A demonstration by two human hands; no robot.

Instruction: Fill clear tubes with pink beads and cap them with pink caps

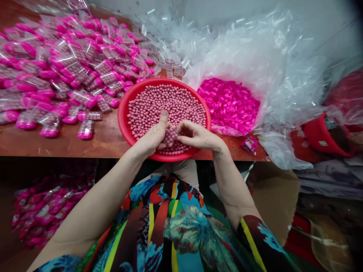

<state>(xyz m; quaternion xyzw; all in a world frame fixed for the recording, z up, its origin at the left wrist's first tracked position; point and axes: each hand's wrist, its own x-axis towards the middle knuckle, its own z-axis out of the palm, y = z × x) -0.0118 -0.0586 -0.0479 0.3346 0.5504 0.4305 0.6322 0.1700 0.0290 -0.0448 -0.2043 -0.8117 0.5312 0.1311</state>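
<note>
A round red basin [123, 113] full of small pink balls [167, 100] stands at the table's front edge. Over the balls, my left hand [155, 133] holds a small clear plastic container [170, 136] with pink balls inside, thumb raised. Curled in from the other side, my right hand [197, 135] has its thumb and forefinger at the container's right end, seemingly gripping it. Some of its other fingers are hidden.
Left of the basin lies a big heap of filled clear containers with pink caps [70, 60]. To the right, an open plastic bag holds bright pink caps [229, 105]. Empty clear containers [176, 45] pile up behind. A red bucket [320, 136] stands far right.
</note>
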